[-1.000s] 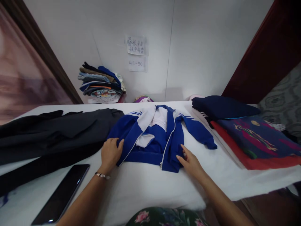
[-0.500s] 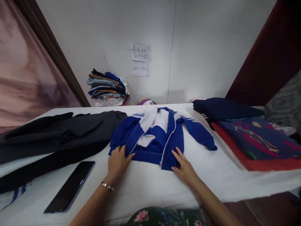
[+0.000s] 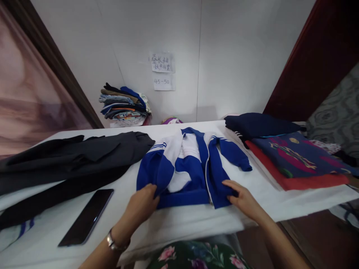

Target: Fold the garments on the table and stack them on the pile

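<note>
A blue and white zip jacket [image 3: 192, 172] lies unzipped on the white-covered table, its collar at the far side and its hem towards me. The front panels are spread apart, so the inside shows. My left hand [image 3: 144, 203] is closed on the lower left corner of the jacket. At the lower right edge, my right hand [image 3: 243, 198] pinches the cloth between thumb and fingers. The right sleeve [image 3: 235, 153] stretches out to the side; the end of the left sleeve is hidden.
Dark grey and black garments [image 3: 84, 157] cover the table's left side, with a phone [image 3: 86, 217] in front of them. On the right lies a stack of clothes [image 3: 297, 157]. Another folded pile [image 3: 125, 104] stands by the wall, left of two paper notes [image 3: 163, 71].
Both hands have moved apart and a little nearer to me, drawing the jacket's hem wider and flatter. The right hand has closed on the edge. The view has shifted slightly.
</note>
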The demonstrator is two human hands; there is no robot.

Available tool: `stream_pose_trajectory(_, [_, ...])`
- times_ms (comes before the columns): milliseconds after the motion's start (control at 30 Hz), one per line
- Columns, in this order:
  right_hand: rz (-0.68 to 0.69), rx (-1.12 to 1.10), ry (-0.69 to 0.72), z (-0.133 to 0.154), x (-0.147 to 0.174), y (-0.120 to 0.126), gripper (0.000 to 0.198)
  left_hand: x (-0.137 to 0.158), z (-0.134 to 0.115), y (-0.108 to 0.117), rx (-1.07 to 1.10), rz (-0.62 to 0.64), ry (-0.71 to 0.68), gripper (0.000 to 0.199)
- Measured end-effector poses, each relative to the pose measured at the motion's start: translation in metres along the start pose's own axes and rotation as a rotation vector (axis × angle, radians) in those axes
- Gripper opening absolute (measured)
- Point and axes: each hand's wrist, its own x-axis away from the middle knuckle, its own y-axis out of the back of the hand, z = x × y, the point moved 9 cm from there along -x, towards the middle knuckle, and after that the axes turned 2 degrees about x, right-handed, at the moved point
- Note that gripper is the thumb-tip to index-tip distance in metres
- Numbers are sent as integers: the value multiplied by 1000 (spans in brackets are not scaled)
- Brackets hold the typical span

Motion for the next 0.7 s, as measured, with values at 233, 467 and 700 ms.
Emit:
stream_pose_trajectory(233, [120, 349, -24, -11, 24, -7, 54, 16, -3, -23, 100, 51, 53, 32])
stream_pose_trajectory(467, [16, 109, 79, 51, 5, -11, 38, 17, -11, 10, 209, -1, 27, 46])
stream_pose_trajectory(700, [220, -470, -92, 67, -90, -90, 42, 1, -63, 41, 263, -59, -188, 35])
